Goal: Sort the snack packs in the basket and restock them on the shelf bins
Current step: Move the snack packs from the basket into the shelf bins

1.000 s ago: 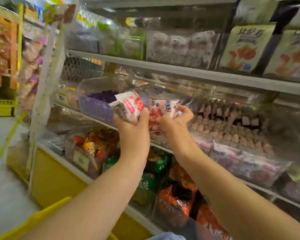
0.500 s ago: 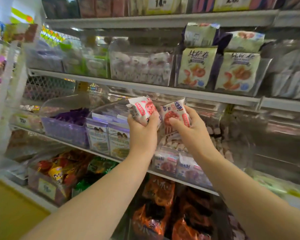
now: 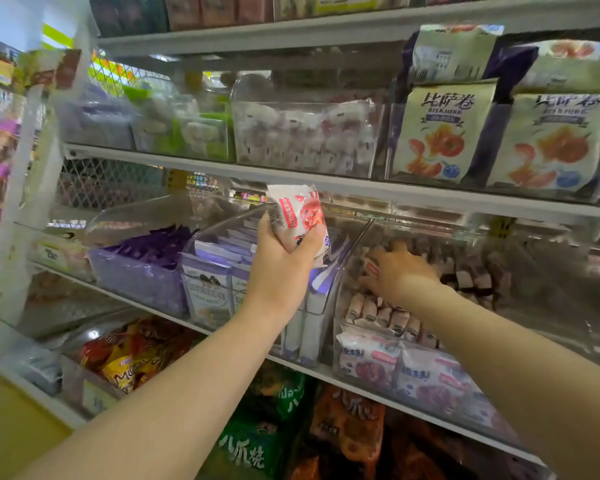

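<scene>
My left hand (image 3: 284, 265) grips a small stack of white snack packs (image 3: 298, 216) with red print, held upright in front of the middle shelf. My right hand (image 3: 395, 271) reaches down into a clear shelf bin (image 3: 357, 362) at the right, fingers closed around a white and red snack pack (image 3: 371, 268) that is mostly hidden by the hand. The bin holds several matching white and red packs standing in rows. The basket is out of view.
Left of that bin stand a clear bin of pale purple packs (image 3: 212, 282) and a purple bin (image 3: 142, 271). The shelf above (image 3: 222, 169) holds bins and large pizza-roll bags (image 3: 440, 133). The lower shelf carries orange, green and red bags (image 3: 257, 441).
My right hand has moved down and right from beside the left hand into the right bin with its pack. The left hand stayed raised with its packs. The camera moved closer.
</scene>
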`<control>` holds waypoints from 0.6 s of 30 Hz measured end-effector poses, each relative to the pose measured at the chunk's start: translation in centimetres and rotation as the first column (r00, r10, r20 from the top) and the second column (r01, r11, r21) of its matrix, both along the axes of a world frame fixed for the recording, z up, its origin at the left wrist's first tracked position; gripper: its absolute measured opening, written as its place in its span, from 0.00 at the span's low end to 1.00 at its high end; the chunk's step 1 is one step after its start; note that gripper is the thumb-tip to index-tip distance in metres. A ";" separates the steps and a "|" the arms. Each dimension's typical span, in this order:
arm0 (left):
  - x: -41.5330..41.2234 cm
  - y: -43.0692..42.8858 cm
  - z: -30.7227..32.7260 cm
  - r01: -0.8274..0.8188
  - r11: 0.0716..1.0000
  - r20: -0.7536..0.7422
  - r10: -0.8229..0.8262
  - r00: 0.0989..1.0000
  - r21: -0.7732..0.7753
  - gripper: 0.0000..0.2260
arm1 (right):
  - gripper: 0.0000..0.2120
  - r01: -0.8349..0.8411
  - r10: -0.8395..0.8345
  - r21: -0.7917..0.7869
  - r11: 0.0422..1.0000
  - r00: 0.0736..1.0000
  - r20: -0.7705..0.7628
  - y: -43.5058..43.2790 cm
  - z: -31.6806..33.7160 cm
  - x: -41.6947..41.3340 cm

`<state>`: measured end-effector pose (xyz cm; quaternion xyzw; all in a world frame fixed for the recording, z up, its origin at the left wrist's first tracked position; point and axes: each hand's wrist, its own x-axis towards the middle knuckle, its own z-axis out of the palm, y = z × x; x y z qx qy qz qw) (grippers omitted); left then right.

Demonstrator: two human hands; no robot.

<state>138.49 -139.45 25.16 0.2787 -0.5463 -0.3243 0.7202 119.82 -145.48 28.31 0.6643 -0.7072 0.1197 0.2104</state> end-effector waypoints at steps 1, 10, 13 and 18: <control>0.0 -0.2 0.1 0.008 1.000 0.007 -0.008 1.000 -0.003 0.17 | 0.32 -0.034 0.035 0.040 0.999 0.999 -0.034 -0.1 0.0 -0.4; -0.3 -1.5 0.3 0.052 0.997 0.003 -0.052 0.999 -0.055 0.11 | 0.32 -0.226 0.258 0.173 0.959 0.947 -0.193 -0.3 1.2 -3.4; -0.2 -1.6 0.3 0.056 0.996 0.019 -0.055 0.998 -0.074 0.12 | 0.29 -0.230 0.229 0.027 0.973 0.973 0.028 -0.9 1.0 -2.3; 0.1 -1.3 0.1 0.062 0.994 0.055 -0.057 0.997 -0.091 0.12 | 0.34 -0.205 0.203 0.028 0.978 0.977 0.059 -1.3 -0.4 -1.8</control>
